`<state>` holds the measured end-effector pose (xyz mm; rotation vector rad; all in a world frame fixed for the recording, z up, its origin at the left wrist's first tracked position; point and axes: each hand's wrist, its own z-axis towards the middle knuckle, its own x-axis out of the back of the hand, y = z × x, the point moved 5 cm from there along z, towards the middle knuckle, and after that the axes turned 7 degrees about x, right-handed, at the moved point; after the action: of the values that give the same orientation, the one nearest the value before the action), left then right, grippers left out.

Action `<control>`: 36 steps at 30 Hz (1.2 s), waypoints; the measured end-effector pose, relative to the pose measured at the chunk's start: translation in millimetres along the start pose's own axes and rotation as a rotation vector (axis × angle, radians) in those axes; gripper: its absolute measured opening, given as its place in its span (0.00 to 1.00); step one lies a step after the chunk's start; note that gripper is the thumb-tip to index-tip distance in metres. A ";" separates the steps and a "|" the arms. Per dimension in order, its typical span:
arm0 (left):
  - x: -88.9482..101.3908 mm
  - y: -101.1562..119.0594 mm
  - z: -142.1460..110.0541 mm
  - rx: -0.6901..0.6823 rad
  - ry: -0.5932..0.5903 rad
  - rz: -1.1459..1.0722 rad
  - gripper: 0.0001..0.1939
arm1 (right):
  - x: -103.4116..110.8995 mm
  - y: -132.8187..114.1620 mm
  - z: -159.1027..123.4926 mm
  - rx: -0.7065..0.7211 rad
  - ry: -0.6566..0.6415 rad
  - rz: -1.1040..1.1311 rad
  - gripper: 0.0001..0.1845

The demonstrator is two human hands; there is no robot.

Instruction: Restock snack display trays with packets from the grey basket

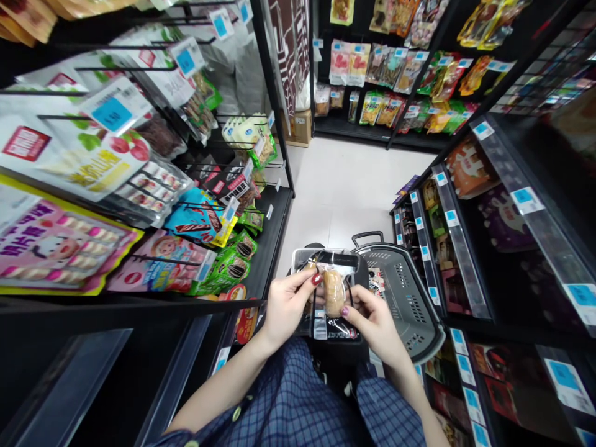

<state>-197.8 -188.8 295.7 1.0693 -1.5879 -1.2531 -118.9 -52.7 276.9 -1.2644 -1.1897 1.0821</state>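
Both my hands hold one clear snack packet [333, 292] with a black top band and a tan, bread-like piece inside. My left hand [286, 305] pinches its left edge between thumb and fingers. My right hand [375, 324] grips its lower right side with the thumb on the front. The packet is upright in front of my chest, just above a grey shopping basket [410, 298] that holds a few small packets.
I stand in a narrow shop aisle with a white floor [349, 186]. Peg racks of hanging snack bags [186, 217] fill the left side. Dark shelves with blue price tags [465, 205] line the right. More snack racks [395, 74] stand at the aisle's far end.
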 end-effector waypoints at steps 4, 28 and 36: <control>-0.9 -2.6 1.7 0.022 0.026 -0.004 0.13 | -1.5 2.5 1.0 0.024 0.021 0.021 0.12; -2.6 12.2 -1.8 -0.650 -0.284 -0.174 0.10 | 21.1 -16.7 -4.3 0.726 0.348 -0.415 0.22; -6.7 10.1 -25.4 -1.046 -0.218 0.028 0.10 | 31.5 -10.0 -1.8 0.369 0.571 0.003 0.20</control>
<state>-173.0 -188.0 309.0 0.2399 -0.8284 -1.8844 -114.5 -22.0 288.3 -1.1697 -0.5288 0.8132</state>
